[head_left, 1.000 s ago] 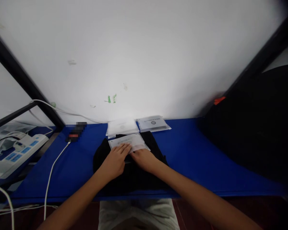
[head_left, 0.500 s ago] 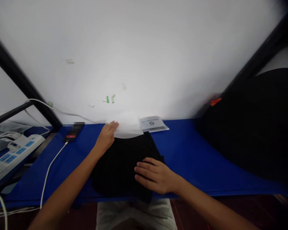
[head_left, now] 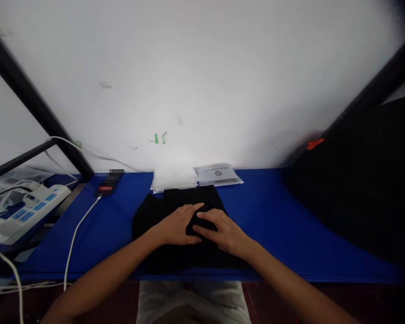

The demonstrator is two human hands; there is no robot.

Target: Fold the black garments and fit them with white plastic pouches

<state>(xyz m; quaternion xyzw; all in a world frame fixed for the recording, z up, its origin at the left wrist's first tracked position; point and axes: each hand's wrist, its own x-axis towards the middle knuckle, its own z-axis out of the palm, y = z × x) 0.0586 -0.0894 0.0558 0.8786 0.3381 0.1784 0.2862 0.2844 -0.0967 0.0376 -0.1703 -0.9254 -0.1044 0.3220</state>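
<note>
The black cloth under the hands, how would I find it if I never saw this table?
Look at the blue table below the white wall. In its middle, just in front of two flat packets, lies the black cloth, with the left hand and right hand pressing on it. It is the only soft, dark, folded thing on the blue.

A matt black cloth garment (head_left: 175,211), soft and creased, is pressed by the left hand (head_left: 175,225) and the right hand (head_left: 222,231). It lies on a smooth blue worktop (head_left: 273,220) with a faint sheen. Behind the garment, glossy clear plastic bags (head_left: 195,176) are seen. Left of it, a smooth white cable (head_left: 76,234) is laid.
</note>
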